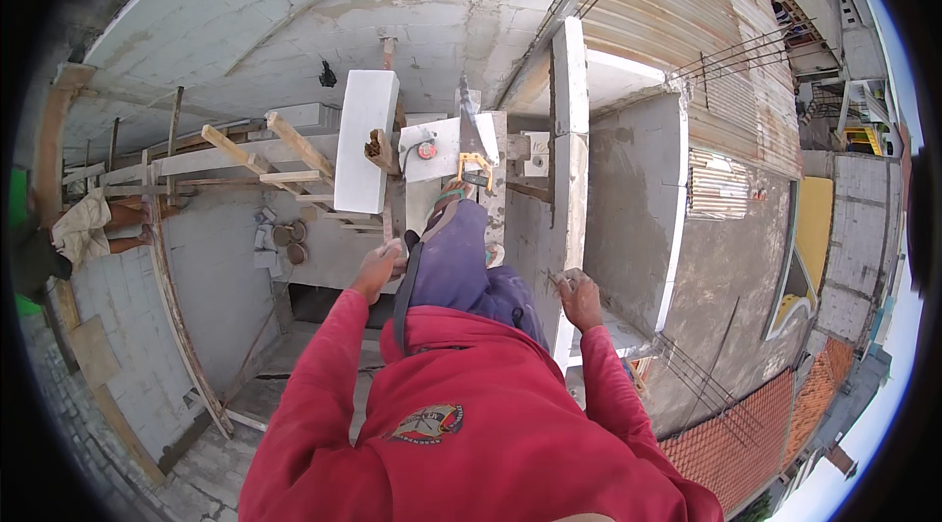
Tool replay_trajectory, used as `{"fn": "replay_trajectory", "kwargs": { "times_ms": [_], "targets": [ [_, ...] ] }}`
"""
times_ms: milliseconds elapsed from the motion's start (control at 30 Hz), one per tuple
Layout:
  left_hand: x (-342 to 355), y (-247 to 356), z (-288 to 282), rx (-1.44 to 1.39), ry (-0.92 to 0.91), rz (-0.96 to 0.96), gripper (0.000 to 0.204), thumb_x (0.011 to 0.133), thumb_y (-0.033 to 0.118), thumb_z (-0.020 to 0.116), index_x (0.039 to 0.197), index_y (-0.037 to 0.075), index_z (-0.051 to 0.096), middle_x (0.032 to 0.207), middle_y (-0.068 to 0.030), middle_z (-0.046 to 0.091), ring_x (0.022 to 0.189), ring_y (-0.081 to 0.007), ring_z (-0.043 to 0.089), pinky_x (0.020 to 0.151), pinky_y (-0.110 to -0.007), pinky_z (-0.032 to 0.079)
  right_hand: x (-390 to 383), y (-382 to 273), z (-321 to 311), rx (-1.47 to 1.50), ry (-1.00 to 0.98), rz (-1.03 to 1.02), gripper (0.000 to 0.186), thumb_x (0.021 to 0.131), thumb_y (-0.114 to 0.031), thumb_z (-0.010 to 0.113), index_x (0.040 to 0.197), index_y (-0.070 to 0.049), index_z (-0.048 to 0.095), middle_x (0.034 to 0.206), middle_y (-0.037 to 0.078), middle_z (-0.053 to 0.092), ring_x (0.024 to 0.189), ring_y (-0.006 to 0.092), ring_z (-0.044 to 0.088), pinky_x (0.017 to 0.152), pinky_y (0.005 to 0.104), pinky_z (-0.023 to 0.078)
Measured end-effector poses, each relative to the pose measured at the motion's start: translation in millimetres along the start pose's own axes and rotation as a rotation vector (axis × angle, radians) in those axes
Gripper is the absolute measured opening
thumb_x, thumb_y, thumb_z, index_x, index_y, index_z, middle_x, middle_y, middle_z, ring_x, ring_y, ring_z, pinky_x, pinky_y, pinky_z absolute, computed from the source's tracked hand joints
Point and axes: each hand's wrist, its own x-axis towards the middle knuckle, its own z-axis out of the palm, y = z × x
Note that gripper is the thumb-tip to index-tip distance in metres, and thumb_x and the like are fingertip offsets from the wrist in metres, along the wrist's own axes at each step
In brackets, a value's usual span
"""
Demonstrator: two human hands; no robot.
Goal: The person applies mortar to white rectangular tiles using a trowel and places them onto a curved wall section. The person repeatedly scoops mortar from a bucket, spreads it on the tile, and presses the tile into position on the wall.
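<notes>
I look straight down from high up on a building, over my red sweatshirt and purple trousers. My left hand is closed around a thin wooden post beside my knee. My right hand rests with bent fingers on top of the narrow white block wall, holding nothing. In front of my feet lie a long white block, a trowel with a yellow handle, and a smaller white block with a small red round thing on it.
Wooden scaffold planks cross at the left over a deep drop to the ground. Another person is at the far left. Rebar sticks out at the right near a corrugated metal sheet. Tiled roofs lie below right.
</notes>
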Motion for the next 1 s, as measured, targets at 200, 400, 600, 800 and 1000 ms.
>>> {"fn": "replay_trajectory", "kwargs": {
  "times_ms": [200,400,600,800,1000],
  "targets": [
    [13,-22,-2,0.259,0.088,0.144,0.052,0.103,0.026,0.058,0.145,-0.004,0.053,0.136,-0.0189,0.064,0.124,-0.0216,0.062,0.107,-0.033,0.045,34,20,76,-0.016,0.013,-0.119,0.03,0.1,-0.032,0.06,0.104,-0.003,0.07,0.096,0.024,0.073,0.092,0.0449,0.069,0.082,0.0493,0.054],
    [38,43,23,0.845,-0.012,0.158,0.052,0.103,0.026,0.058,0.144,-0.006,0.054,0.141,-0.019,0.062,0.13,-0.0254,0.059,0.111,-0.033,0.042,-18,10,170,0.014,-0.262,0.5,0.036,0.1,-0.033,0.059,0.098,0.0,0.072,0.101,0.026,0.071,0.094,0.0476,0.067,0.086,0.0529,0.053],
    [81,83,49,1.056,-0.164,0.043,0.054,0.101,0.031,0.06,0.143,-0.001,0.057,0.146,-0.0241,0.057,0.139,-0.0372,0.051,0.116,-0.042,0.037,-78,-18,208,0.493,0.096,0.886,0.023,0.096,-0.023,0.065,0.089,-0.001,0.069,0.094,0.019,0.069,0.098,0.0374,0.064,0.087,0.0517,0.049],
    [101,86,101,1.817,-0.355,0.203,0.052,0.101,0.029,0.06,0.144,0.0,0.056,0.146,-0.0251,0.056,0.14,-0.0391,0.05,0.116,-0.044,0.037,-143,-13,267,0.389,0.365,1.113,0.021,0.098,-0.024,0.061,0.102,-0.006,0.069,0.096,0.019,0.07,0.091,0.0414,0.066,0.088,0.0509,0.05],
    [113,14,185,1.955,-0.562,0.359,0.051,0.099,0.026,0.062,0.142,-0.001,0.057,0.143,-0.0231,0.059,0.135,-0.0388,0.054,0.114,-0.043,0.04,-256,40,408,0.573,0.622,1.546,0.022,0.097,-0.022,0.059,0.109,-0.005,0.067,0.101,0.02,0.069,0.097,0.0407,0.064,0.089,0.0493,0.051]
  ]
}}
